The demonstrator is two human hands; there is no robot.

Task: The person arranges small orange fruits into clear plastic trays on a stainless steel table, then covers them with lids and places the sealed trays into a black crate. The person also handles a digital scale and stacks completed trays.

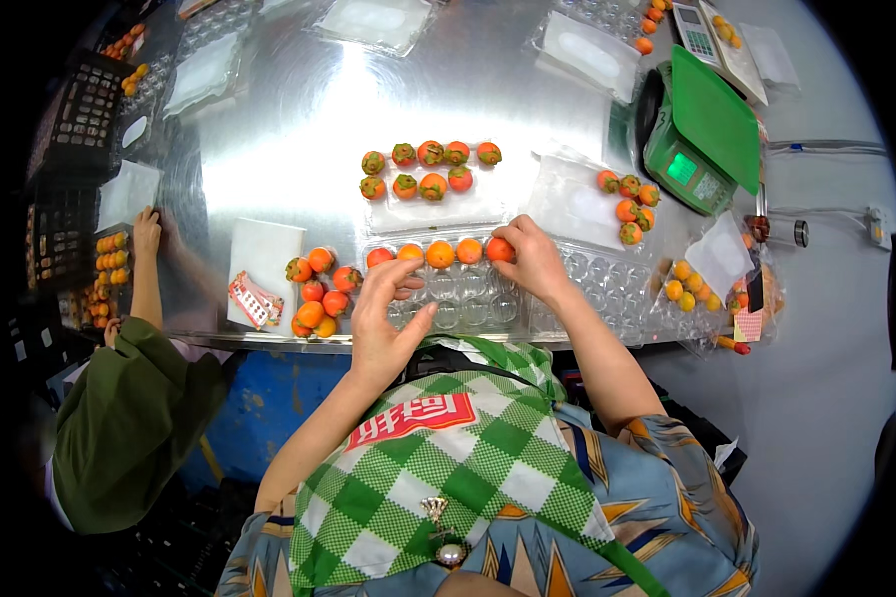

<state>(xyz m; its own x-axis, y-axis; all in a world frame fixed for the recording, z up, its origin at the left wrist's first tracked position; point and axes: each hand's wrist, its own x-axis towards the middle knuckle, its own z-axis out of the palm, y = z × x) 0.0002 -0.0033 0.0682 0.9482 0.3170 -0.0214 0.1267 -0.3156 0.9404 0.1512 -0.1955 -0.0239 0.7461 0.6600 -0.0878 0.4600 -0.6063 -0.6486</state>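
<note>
My right hand (534, 257) has its thumb and fingers around an orange-red persimmon (499, 250). That fruit sits at the right end of the far row in a clear plastic tray (474, 306) with round cups. Along the same row lie several more persimmons (440, 254), smooth side up. The nearer cups that show hold no fruit. Over the tray's left end my left hand (390, 313) hovers, fingers spread and nothing in them. It hides some cups. Just beyond, two rows of persimmons (432, 186) with green calyxes up rest on another clear plastic piece (433, 218).
Loose persimmons (310, 313) lie left of the tray, near printed labels (256, 301) on a white sheet (269, 242). To the right are another clear tray (605, 291), more persimmons (628, 210) and a green scale (713, 127). A co-worker's hand (147, 231) reaches in at left.
</note>
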